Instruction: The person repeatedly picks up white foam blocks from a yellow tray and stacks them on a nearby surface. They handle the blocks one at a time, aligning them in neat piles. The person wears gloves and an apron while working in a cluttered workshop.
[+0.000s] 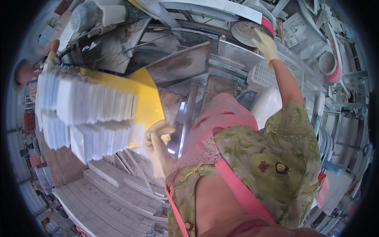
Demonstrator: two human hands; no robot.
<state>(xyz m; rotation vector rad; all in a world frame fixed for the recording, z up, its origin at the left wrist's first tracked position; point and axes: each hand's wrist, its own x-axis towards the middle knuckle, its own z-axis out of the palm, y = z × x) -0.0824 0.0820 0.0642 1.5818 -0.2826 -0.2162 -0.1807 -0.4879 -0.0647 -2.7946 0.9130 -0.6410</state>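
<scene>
My right hand (266,45), in a pale glove, reaches far forward with its fingers apart over a round grey pan (245,33) that has a red band on its side. Its fingertips overlap the pan's rim; whether they touch it I cannot tell. My left hand (158,136), gloved too, is bent at the wrist beside the right edge of a yellow board (148,100). Its fingers are curled in, and what they hold, if anything, is hidden. Rows of white slabs or tiles (96,98) stand on edge, packed together on the board to my left.
A white perforated crate (264,75) is below my right forearm. Long grey planks (106,199) lie at the lower left. A brown board (181,63) leans ahead. Another red-banded round pan (327,63) is at the far right. A person (29,75) is at the left edge.
</scene>
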